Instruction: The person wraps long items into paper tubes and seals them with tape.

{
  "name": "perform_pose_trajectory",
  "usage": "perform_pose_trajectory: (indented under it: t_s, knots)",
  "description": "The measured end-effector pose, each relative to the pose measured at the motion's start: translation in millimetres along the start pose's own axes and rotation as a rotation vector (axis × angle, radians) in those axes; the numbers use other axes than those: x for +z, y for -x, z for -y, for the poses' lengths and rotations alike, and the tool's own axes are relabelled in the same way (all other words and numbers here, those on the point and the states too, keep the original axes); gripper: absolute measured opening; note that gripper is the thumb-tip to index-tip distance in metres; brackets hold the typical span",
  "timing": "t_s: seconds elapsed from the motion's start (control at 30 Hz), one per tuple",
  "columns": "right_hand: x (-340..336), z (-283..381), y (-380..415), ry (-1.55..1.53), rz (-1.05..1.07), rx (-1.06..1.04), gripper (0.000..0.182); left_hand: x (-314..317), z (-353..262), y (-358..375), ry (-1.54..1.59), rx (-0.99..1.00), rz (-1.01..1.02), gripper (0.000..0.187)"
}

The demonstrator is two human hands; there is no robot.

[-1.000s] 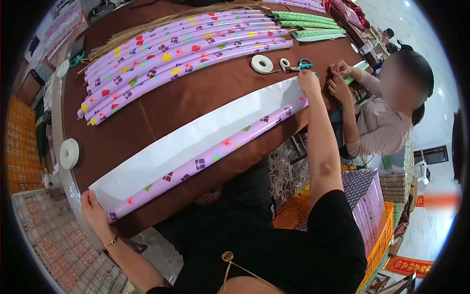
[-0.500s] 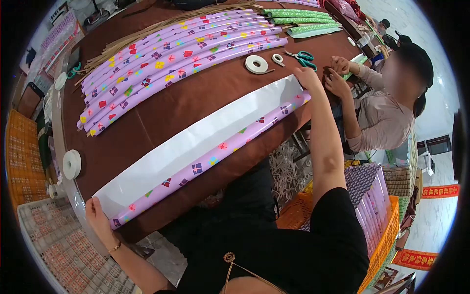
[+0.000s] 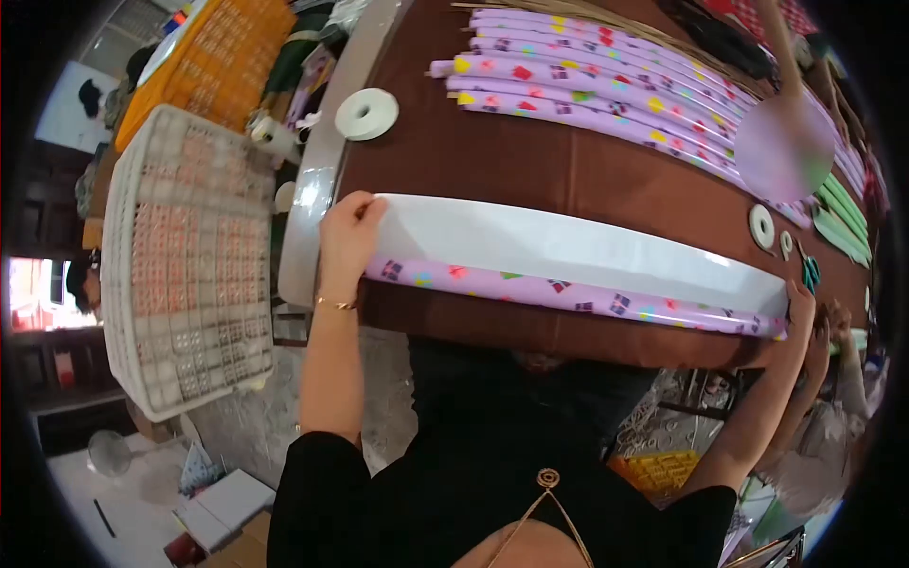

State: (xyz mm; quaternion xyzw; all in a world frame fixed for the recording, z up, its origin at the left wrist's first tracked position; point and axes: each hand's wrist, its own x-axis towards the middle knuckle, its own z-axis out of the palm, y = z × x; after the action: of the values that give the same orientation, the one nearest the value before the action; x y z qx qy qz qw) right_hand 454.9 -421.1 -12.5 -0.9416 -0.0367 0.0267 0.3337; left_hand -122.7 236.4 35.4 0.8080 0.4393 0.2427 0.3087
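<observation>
A sheet of wrapping paper (image 3: 559,237) lies along the front edge of the brown-covered table, white side up. Its near edge is rolled into a lilac tube with coloured gift-box prints. My left hand (image 3: 348,241) pinches the sheet's left end, thumb and fingers closed on it. At the far right end, my right hand (image 3: 800,308) grips the paper close to the tube. Beyond the left hand sits a white tape roll (image 3: 382,115). Scissors (image 3: 810,273) with teal handles, a larger tape roll (image 3: 755,227) and a smaller one (image 3: 786,244) lie near my right hand.
Several finished lilac rolls (image 3: 568,71) lie across the back of the table, with green rolls (image 3: 838,222) to their right. A white plastic crate (image 3: 189,265) and an orange crate (image 3: 218,71) stand left of the table. A co-worker (image 3: 819,440) is at the right.
The head view has swung left, bringing the white crate and floor further into sight. Both hands still hold the paper's ends, and the sheet stays partly rolled.
</observation>
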Motion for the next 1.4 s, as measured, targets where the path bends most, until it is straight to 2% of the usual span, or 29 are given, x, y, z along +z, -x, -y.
perform_pose_trajectory:
  t_s: [0.07, 0.2, 0.37, 0.6, 0.63, 0.8, 0.87, 0.93, 1.0, 1.03, 1.07, 1.1, 1.13, 1.2, 1.23, 1.27, 1.3, 1.33, 1.37, 1.4]
  knots:
    - [1.7, 12.9, 7.2, 0.090, -0.053, -0.019, 0.036, -0.3, -10.3, 0.4, -0.037, -0.035, -0.008, 0.022]
    - [2.7, -7.4, -10.0, 0.089, -0.005, 0.024, 0.039, -1.5, -16.3, 1.0, -0.031, -0.063, -0.001, 0.022]
    - [7.0, 8.4, 9.7, 0.099, -0.105, -0.035, 0.042, 2.4, -12.5, -0.2, -0.050, -0.087, 0.015, 0.024]
    - [8.9, 36.7, 30.4, 0.192, -0.106, 0.011, 0.039, 5.1, -6.6, -1.7, -0.085, -0.090, 0.010, 0.022]
    - [11.0, 30.4, 26.0, 0.105, -0.092, 0.028, 0.037, 4.4, -5.6, -3.8, -0.081, -0.085, 0.020, 0.022]
    - [11.7, 29.7, 28.9, 0.164, -0.073, -0.053, 0.038, -7.2, 4.9, -20.3, -0.014, -0.162, 0.207, 0.024]
    - [15.8, 31.8, 31.2, 0.096, -0.081, -0.057, 0.037, -17.0, 10.7, -32.3, -0.032, -0.147, 0.266, 0.024]
    - [11.0, 29.7, 29.1, 0.143, -0.070, -0.034, 0.043, -30.4, 5.1, -44.2, 0.063, -0.313, 0.503, 0.024]
    - [6.4, 8.1, 8.2, 0.234, -0.028, -0.049, 0.048, -41.5, -2.0, -47.4, 0.062, -0.352, 0.498, 0.025]
    - [6.3, -23.6, -14.5, 0.270, -0.077, -0.115, 0.049, -47.6, 0.2, -52.4, 0.051, -0.398, 0.547, 0.025]
    - [7.7, -15.7, -8.4, 0.266, -0.106, -0.120, 0.049, -56.2, 5.4, -58.0, 0.040, -0.447, 0.593, 0.026]
    - [2.7, -17.7, -12.3, 0.320, -0.070, -0.110, 0.048, -62.4, 21.9, -63.7, 0.009, -0.459, 0.562, 0.030]
    - [4.9, -35.1, -22.5, 0.237, -0.107, -0.139, 0.046, -69.3, 26.3, -58.9, -0.001, -0.471, 0.539, 0.030]
    - [-0.2, -37.2, -26.5, 0.234, -0.020, -0.109, 0.045, -66.6, 22.0, -48.8, -0.034, -0.370, 0.299, 0.032]
    - [2.2, -36.5, -22.5, 0.239, -0.064, -0.127, 0.044, -59.0, 17.4, -38.6, -0.093, -0.187, 0.134, 0.031]
    - [4.1, -33.3, -19.9, 0.246, -0.111, -0.146, 0.042, -49.7, -26.1, -15.9, -0.115, -0.009, -0.047, 0.027]
    - [5.2, -29.1, -16.9, 0.247, -0.108, -0.154, 0.042, -38.6, -44.8, 0.9, -0.126, 0.163, -0.122, 0.023]
    - [5.4, -24.3, -13.4, 0.242, -0.083, -0.122, 0.043, -30.2, -52.3, 17.1, -0.168, 0.312, -0.068, 0.022]
    - [4.3, -18.0, -10.5, 0.237, -0.067, -0.089, 0.043, -17.1, -48.4, 28.7, -0.277, 0.596, -0.067, 0.026]
    - [3.6, -11.4, -6.9, 0.238, -0.086, -0.093, 0.043, -9.2, -61.3, 41.0, -0.295, 0.710, -0.001, 0.031]
